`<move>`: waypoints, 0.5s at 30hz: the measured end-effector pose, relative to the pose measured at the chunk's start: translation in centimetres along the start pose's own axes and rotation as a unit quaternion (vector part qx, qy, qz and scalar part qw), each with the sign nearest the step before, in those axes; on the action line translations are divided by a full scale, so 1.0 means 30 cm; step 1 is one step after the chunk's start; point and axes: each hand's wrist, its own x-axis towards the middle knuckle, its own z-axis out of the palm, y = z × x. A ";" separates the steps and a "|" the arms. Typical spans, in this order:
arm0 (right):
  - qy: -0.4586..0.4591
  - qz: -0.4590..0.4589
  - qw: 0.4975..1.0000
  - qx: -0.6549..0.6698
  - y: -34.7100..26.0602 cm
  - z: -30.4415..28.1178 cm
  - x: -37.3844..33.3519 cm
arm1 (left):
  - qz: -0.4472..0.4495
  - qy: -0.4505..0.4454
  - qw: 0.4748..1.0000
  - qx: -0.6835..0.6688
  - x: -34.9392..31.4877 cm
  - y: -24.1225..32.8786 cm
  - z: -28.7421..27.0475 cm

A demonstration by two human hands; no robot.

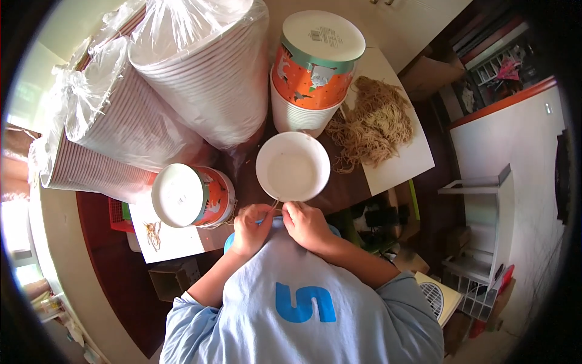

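A white paper bucket (292, 168) stands mouth up on the table right in front of me. Just at its near rim, my left hand (252, 229) and my right hand (307, 224) almost meet, fingertips pinched on a thin tan string (277, 207). Whether the string passes through the bucket's wall is too small to tell. To the left sits an upside-down orange printed bucket (216, 195) with a white base, and tan cord shows beside it near my left hand. A large tangled bundle of tan strings (379, 124) lies at the right.
Behind the white bucket rises a stack of upturned buckets (312, 82), orange on top. Tall nested stacks in clear plastic (200, 73) crowd the left back. A few loose strings (153, 235) lie on the table's left corner. A white shelf rack (479, 230) stands far right.
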 end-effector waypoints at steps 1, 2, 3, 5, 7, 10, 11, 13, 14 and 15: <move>0.000 0.000 1.000 0.000 0.006 0.002 0.000 | 0.000 0.000 1.000 0.000 0.000 -0.006 0.019; 0.011 -0.021 0.999 -0.031 0.013 0.003 0.001 | -0.102 -0.011 0.980 -0.173 0.002 -0.019 0.042; 0.022 -0.043 0.997 -0.061 0.021 0.005 0.004 | -0.200 -0.021 0.919 -0.339 0.004 -0.036 0.060; 0.033 -0.041 0.997 -0.058 0.043 0.015 0.008 | -0.216 -0.042 0.888 -0.404 0.009 -0.088 0.077; 0.044 -0.038 0.997 -0.055 0.066 0.028 0.008 | -0.230 -0.063 0.851 -0.468 0.008 -0.110 0.074; 0.062 -0.026 0.998 0.005 0.088 0.057 0.008 | -0.292 -0.084 0.778 -0.550 0.016 -0.093 0.064; 0.078 -0.013 0.996 0.031 0.090 0.065 0.009 | -0.308 -0.081 0.758 -0.569 0.020 -0.085 0.061; 0.094 -0.002 0.994 0.057 0.093 0.078 0.011 | -0.325 -0.077 0.738 -0.587 0.020 -0.082 0.060; 0.065 0.050 0.988 0.129 0.093 0.083 0.012 | -0.327 -0.083 0.724 -0.602 0.019 -0.087 0.061; 0.036 0.102 0.974 0.199 0.095 0.087 0.012 | -0.329 -0.089 0.710 -0.616 0.017 -0.093 0.062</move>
